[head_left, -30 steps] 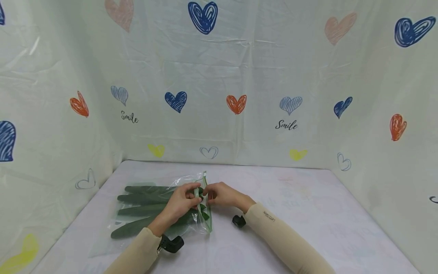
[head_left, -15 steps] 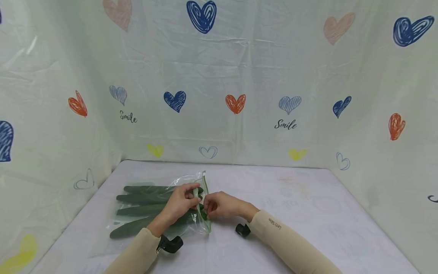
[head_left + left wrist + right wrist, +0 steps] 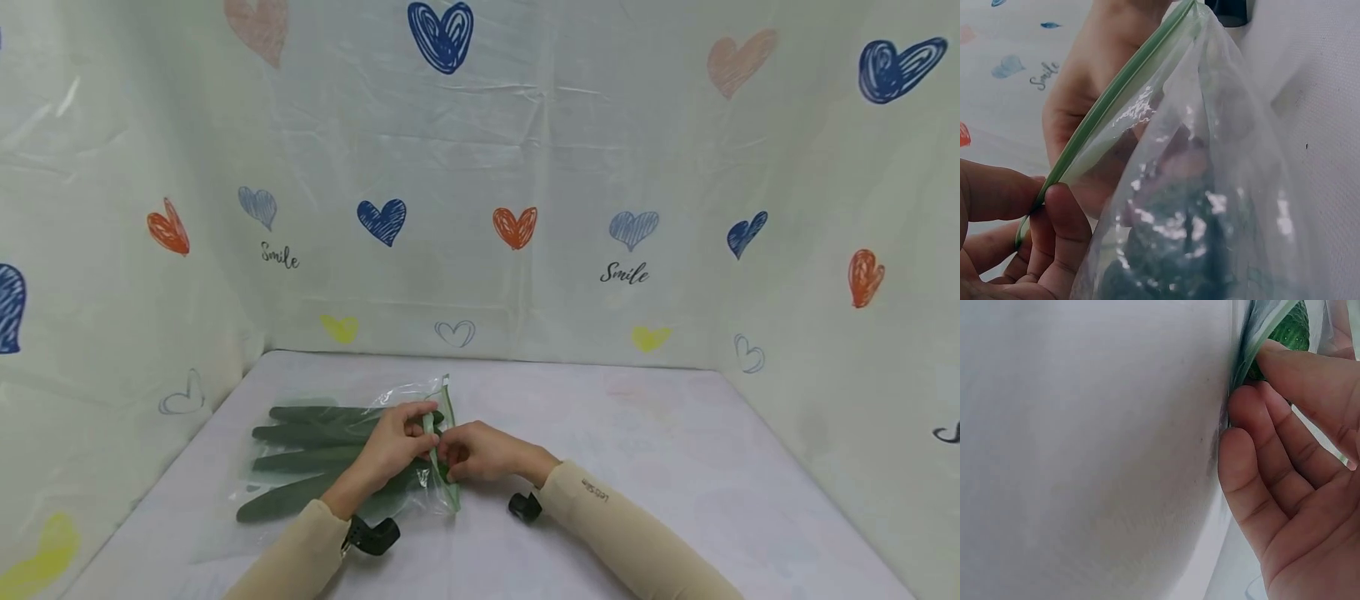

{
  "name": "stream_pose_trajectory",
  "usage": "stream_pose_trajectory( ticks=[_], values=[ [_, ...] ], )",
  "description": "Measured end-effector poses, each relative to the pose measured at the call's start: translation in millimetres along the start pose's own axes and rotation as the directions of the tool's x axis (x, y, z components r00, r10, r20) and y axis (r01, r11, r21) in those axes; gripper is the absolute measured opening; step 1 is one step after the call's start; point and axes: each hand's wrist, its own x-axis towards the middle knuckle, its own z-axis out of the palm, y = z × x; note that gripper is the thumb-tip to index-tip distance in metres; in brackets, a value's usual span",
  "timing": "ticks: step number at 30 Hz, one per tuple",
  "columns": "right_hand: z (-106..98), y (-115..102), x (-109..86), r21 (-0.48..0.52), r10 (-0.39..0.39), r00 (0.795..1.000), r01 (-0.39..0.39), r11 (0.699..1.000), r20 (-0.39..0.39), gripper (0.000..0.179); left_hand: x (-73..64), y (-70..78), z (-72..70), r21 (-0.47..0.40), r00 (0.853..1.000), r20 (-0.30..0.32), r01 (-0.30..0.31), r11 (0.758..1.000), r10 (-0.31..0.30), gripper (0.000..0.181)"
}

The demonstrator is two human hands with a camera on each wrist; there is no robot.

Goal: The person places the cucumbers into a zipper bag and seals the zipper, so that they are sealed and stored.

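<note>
A clear zip bag (image 3: pixel 408 392) with a green zip strip lies on the table, its mouth to the right. Several long dark green cucumbers (image 3: pixel 307 460) lie side by side inside it. My left hand (image 3: pixel 390 442) pinches the strip on one side of the mouth; the left wrist view shows the zip strip (image 3: pixel 1094 119) between thumb and finger. At the mouth, my right hand (image 3: pixel 483 452) grips the other edge. In the right wrist view its thumb lies beside a bumpy cucumber end (image 3: pixel 1290 330), with the bag edge between thumb and fingers. Plastic and hands partly hide the cucumber ends.
A white cloth covers the table (image 3: pixel 600 417). A pale curtain (image 3: pixel 570 167) printed with hearts hangs behind it and along both sides. A black wrist camera (image 3: pixel 375 536) sits under the left wrist, another black camera (image 3: pixel 525 507) by the right wrist.
My right hand has moved along the bag mouth towards me, then slightly left against its edge. My left hand keeps its hold on the zip strip.
</note>
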Motion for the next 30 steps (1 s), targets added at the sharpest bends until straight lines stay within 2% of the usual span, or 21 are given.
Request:
stream_pose_trajectory(
  ticks=[7, 19, 30],
  values=[
    [2, -4, 2.6, 0.029, 0.003, 1.0, -0.004, 1.0, 0.006, 0.018, -0.7, -0.6, -1.6, 0.0, 1.0, 0.001, -0.003, 1.0, 0.003, 0.053],
    [-2, -1, -5.5, -0.025, 0.023, 1.0, -0.022, 0.999, 0.013, 0.018, -1.3, 2.5, -2.4, 0.008, 1.0, 0.008, 0.001, 1.0, -0.001, 0.054],
    [-19, 19, -20.6, -0.003, 0.16, 0.984, -0.161, 0.987, -0.072, 0.011, 0.1, -3.4, 3.1, -0.017, 0.999, 0.038, 0.023, 1.0, -0.022, 0.053]
  ],
)
